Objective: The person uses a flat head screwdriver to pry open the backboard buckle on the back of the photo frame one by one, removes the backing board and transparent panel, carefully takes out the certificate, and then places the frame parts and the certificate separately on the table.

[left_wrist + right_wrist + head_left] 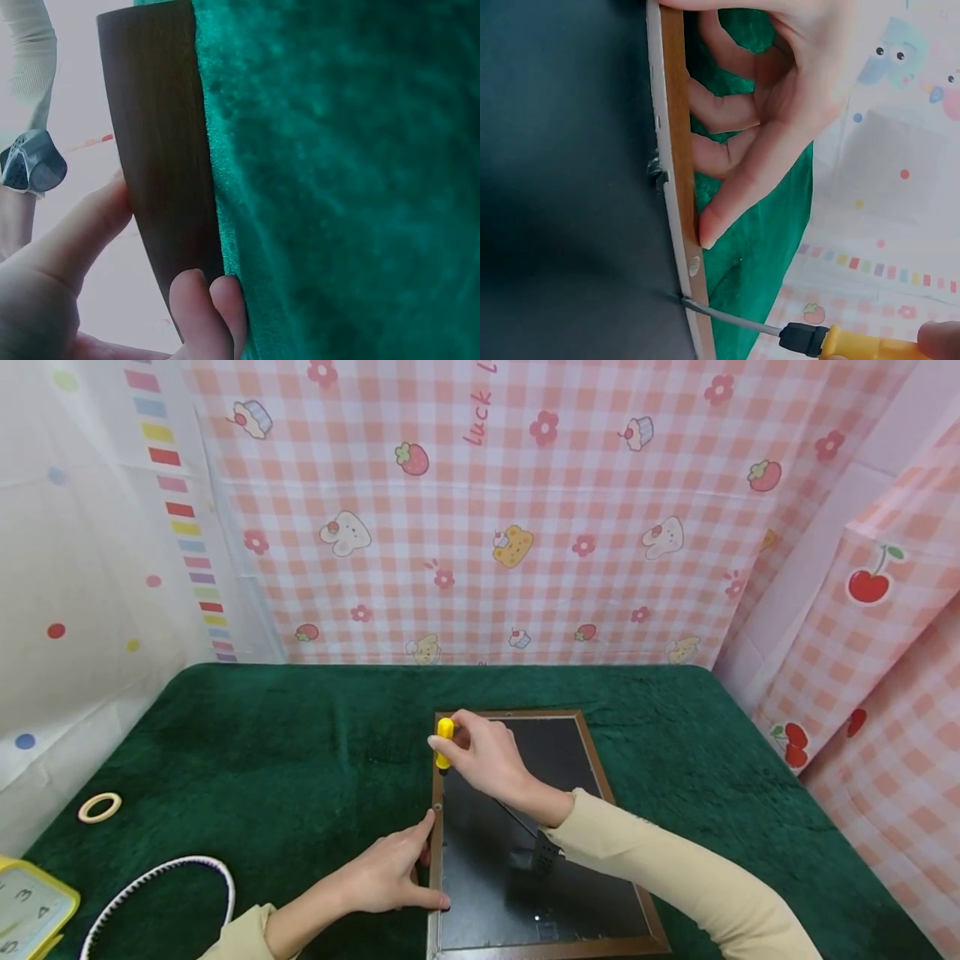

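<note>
A wooden picture frame lies face down, its black backing board showing. My right hand grips a small screwdriver by its yellow handle, near the frame's upper left corner. In the right wrist view the screwdriver's thin metal shaft reaches across the wooden rail, its tip at the seam with the board. My left hand holds the left rail lower down. Its thumb lies over the top, while the fingers press the rail's outer side in the left wrist view.
Dark green cloth covers the table. At the left lie a wooden ring, a white hoop-shaped band and a yellow-rimmed clock. Patterned curtains hang behind and on both sides.
</note>
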Motion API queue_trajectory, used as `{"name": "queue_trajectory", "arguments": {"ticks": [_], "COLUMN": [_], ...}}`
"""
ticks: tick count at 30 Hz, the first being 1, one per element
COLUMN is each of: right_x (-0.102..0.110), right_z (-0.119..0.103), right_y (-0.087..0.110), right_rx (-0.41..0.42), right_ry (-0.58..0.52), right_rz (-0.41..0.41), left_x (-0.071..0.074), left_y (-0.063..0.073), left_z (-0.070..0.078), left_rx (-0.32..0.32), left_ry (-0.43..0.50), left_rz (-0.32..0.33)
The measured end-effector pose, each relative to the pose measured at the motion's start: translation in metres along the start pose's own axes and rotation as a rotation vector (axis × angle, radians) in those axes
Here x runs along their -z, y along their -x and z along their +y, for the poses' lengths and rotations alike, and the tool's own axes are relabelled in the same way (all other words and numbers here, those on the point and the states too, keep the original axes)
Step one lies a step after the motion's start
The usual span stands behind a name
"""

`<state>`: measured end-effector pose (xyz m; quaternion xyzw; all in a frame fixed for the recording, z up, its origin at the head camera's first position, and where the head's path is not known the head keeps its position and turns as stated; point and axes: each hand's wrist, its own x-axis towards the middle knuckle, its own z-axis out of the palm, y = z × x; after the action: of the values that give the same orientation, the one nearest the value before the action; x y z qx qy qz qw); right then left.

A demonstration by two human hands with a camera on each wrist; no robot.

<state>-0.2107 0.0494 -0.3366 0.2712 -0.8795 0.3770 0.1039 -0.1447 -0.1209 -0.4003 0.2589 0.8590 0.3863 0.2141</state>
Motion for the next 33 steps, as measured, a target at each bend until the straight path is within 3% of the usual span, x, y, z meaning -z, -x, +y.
{"name": "queue_trajectory", "arguments": {"ticks": [5, 9, 16, 26, 33], "right_x": [-0.004, -0.002, 0.01, 0.026, 0.033], "right_z": [-0.004, 0.0, 0.023, 0.052, 0.063], "right_y": [-0.001, 0.001, 0.01, 0.035, 0.057], "right_rx": [0.045, 0.031, -0.14, -0.338, -0.382], "right_ry": [0.056, 0.037, -0.205, -0.502, -0.624], "right_rz": [0.016, 0.012, -0.036, 0.031, -0.057], "left_x": [0.001, 0.001, -0.001, -0.003, -0.003], "left_y": [0.0, -0.001, -0.002, 0.001, 0.009], "left_z": [0.0, -0.001, -0.001, -0.003, -0.004], "left_rx": [-0.006, -0.021, -0.003, 0.009, -0.045], "left_ry": [-0.02, -0.058, -0.013, -0.004, -0.068], "left_rz": [0.014, 0.029, 0.013, 0.021, 0.031]}}
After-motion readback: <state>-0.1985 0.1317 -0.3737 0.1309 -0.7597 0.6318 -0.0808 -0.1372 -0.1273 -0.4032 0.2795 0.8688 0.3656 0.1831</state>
